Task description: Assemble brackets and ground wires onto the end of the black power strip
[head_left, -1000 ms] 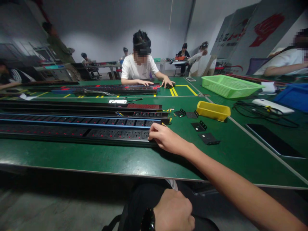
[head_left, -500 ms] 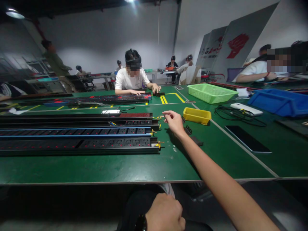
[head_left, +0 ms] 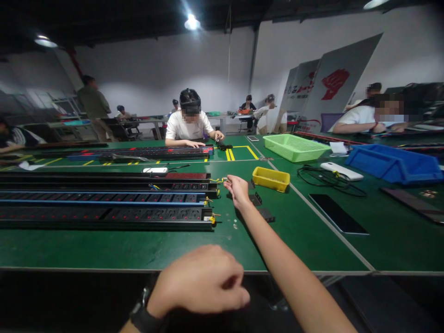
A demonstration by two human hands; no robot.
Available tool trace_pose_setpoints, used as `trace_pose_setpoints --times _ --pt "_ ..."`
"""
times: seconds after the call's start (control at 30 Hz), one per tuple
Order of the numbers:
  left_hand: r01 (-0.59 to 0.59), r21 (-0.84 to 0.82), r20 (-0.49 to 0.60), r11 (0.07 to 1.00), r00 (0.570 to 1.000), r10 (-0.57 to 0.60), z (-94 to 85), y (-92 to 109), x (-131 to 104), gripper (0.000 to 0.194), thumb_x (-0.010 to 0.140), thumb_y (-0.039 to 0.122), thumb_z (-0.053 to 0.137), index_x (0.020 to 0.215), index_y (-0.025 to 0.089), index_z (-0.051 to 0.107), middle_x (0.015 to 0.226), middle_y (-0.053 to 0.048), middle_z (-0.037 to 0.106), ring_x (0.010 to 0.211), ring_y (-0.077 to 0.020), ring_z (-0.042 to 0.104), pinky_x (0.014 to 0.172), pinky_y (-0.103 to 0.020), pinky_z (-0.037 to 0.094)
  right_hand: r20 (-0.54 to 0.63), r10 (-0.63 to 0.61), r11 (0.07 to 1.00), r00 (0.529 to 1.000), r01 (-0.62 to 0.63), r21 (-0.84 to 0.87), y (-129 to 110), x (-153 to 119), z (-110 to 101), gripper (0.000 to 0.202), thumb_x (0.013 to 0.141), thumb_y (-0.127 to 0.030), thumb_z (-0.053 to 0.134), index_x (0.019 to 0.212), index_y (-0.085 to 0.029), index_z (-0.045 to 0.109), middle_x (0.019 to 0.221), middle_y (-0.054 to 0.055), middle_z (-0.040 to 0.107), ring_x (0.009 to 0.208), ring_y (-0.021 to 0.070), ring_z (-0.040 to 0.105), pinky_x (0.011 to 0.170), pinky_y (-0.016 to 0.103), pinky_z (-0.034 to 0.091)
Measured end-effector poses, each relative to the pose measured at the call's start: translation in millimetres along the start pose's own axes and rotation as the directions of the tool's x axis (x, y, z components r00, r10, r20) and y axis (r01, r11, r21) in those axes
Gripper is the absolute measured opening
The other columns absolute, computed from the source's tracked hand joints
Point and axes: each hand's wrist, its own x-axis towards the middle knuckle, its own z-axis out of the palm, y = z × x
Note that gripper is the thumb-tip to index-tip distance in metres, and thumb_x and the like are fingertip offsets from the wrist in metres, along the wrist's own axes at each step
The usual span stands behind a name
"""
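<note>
My right hand [head_left: 237, 190] reaches over the table to the ends of the power strips, thumb and fingertips pinched on the tip of a thin yellow wire [head_left: 217, 180]. That wire comes out of the farthest strip, which has a red socket section [head_left: 187, 175]. Nearer to me lie a black strip [head_left: 194, 187], a blue-edged strip [head_left: 138, 198] and a wide black strip [head_left: 152, 215]. Yellow-covered wire ends [head_left: 212, 219] stick out at their right ends. My left hand [head_left: 204, 280], with a black watch at the wrist, is curled closed in front of the table edge, nothing visible in it.
Small black end pieces [head_left: 267, 215] lie beside my right forearm. Beyond them stand a yellow bin [head_left: 270, 179], a green basket [head_left: 294, 148] and a blue bin [head_left: 395, 164]. A dark tablet [head_left: 336, 213] and a cabled white power bank [head_left: 342, 171] lie right. A co-worker [head_left: 189, 122] sits opposite.
My left hand has risen from my lap towards the table edge. My right hand has closed from a pointing pose into a pinch at the yellow wire. The view has tilted up slightly.
</note>
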Motion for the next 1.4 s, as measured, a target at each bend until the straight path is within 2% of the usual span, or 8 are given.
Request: trace_pose_setpoints --times 0.1,0.17,0.33,0.47,0.73,1.07,1.27,1.4 --pt "0.145 -0.018 -0.207 0.989 0.967 -0.145 -41.6 -29.0 14.3 0.031 0.096 0.037 0.056 0.072 0.019 0.062 0.064 0.002 0.061 0.057 -0.0126 0.049 0.055 -0.026 0.030 0.056 0.014 1.000 0.998 -0.016 0.021 3.2 -3.1 4.5 0.007 0.077 -0.021 0.064 0.075 -0.016 0.069 0.071 0.002 0.070 0.061 0.0119 0.067 0.060 0.021 0.056" --pt "0.211 -0.050 -0.352 0.976 0.911 -0.215 -55.4 -53.9 30.4 0.032 0.096 0.038 0.053 0.073 0.019 0.060 0.065 0.002 0.061 0.060 -0.0139 0.052 0.056 -0.026 0.031 0.080 -0.002 1.000 0.997 0.001 0.007 5.9 -4.7 7.6 0.011 0.078 -0.025 0.063 0.078 -0.016 0.069 0.071 0.002 0.070 0.062 0.0127 0.067 0.059 0.022 0.055" --pt "0.393 -0.011 -0.555 0.919 0.762 -0.333 -62.8 -103.8 71.5 0.023 0.096 0.036 0.052 0.085 0.020 0.063 0.081 -0.003 0.071 0.074 -0.0194 0.064 0.064 -0.027 0.040 0.100 -0.018 0.999 0.995 0.021 -0.028 13.6 -6.4 14.0 0.021 0.079 -0.035 0.062 0.082 -0.016 0.070 0.071 0.003 0.070 0.066 0.0158 0.069 0.061 0.024 0.055" --pt "0.494 0.058 -0.585 0.868 0.721 -0.371 -62.7 -130.4 98.3 0.021 0.094 0.033 0.056 0.104 0.016 0.065 0.108 -0.015 0.073 0.101 -0.0293 0.068 0.079 -0.033 0.047 0.110 -0.027 0.999 0.994 0.031 -0.039 17.3 -7.0 13.8 0.027 0.081 -0.040 0.060 0.085 -0.016 0.072 0.075 0.005 0.072 0.070 0.0168 0.069 0.064 0.025 0.055" --pt "0.382 0.063 -0.543 0.922 0.788 -0.289 -65.4 -157.0 124.1 0.015 0.094 0.033 0.062 0.097 0.020 0.068 0.098 -0.010 0.077 0.095 -0.0267 0.072 0.078 -0.030 0.050 0.089 -0.098 0.994 0.991 0.102 -0.046 17.2 -4.4 9.3 0.031 0.077 -0.042 0.063 0.092 -0.017 0.073 0.085 0.007 0.075 0.078 0.0194 0.071 0.066 0.027 0.054" --pt "0.303 0.002 -0.564 0.953 0.787 -0.249 -66.7 -182.2 131.5 0.020 0.096 0.039 0.059 0.095 0.021 0.068 0.097 -0.006 0.077 0.088 -0.0218 0.072 0.071 -0.027 0.048 0.138 -0.151 0.987 0.979 0.157 -0.035 15.6 -2.7 5.4 0.036 0.073 -0.042 0.072 0.098 -0.016 0.072 0.082 0.005 0.074 0.076 0.0180 0.071 0.073 0.030 0.058" --pt "0.346 -0.067 -0.573 0.936 0.755 -0.319 -63.1 -189.0 117.3 0.024 0.092 0.045 0.060 0.090 0.023 0.069 0.092 -0.007 0.077 0.085 -0.0245 0.072 0.069 -0.028 0.047 0.210 -0.123 0.984 0.970 0.146 -0.097 19.7 -9.6 6.7 0.035 0.072 -0.044 0.074 0.093 -0.016 0.073 0.082 0.007 0.076 0.074 0.0194 0.072 0.071 0.031 0.059" --pt "0.360 -0.110 -0.554 0.926 0.751 -0.358 -66.4 -189.6 105.6 0.026 0.091 0.048 0.059 0.085 0.024 0.069 0.088 -0.005 0.078 0.084 -0.0233 0.072 0.069 -0.027 0.047 0.233 -0.172 0.952 0.957 0.222 -0.212 21.2 -13.2 6.3 0.037 0.076 -0.048 0.069 0.094 -0.016 0.075 0.088 0.009 0.078 0.079 0.0221 0.073 0.072 0.033 0.057"
